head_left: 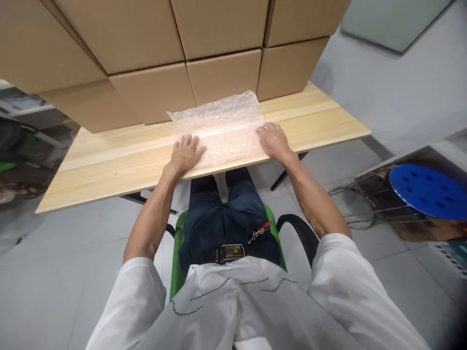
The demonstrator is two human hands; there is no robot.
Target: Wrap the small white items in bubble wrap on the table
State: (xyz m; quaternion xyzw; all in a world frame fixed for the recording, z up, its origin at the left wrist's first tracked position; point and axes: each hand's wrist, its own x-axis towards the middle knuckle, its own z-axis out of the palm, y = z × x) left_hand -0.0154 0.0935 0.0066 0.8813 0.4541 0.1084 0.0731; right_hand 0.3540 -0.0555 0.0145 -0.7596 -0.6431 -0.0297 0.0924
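A sheet of clear, pinkish bubble wrap point(228, 129) lies spread on the wooden table point(113, 158), its far edge raised toward the cardboard boxes. My left hand point(187, 153) rests on the sheet's left side, fingers spread and palm down. On the right side, my right hand point(273, 139) lies over the edge of the bubble wrap with its fingers stretched out. Neither hand is wrapped around anything. Whether something lies under the sheet, I cannot tell.
Stacked cardboard boxes point(226, 75) line the back of the table. A blue round stool point(430, 191) stands to the right, near a wire-like frame on the floor. I sit on a green chair point(178, 262) with black armrests. A grey-white wall is at the right.
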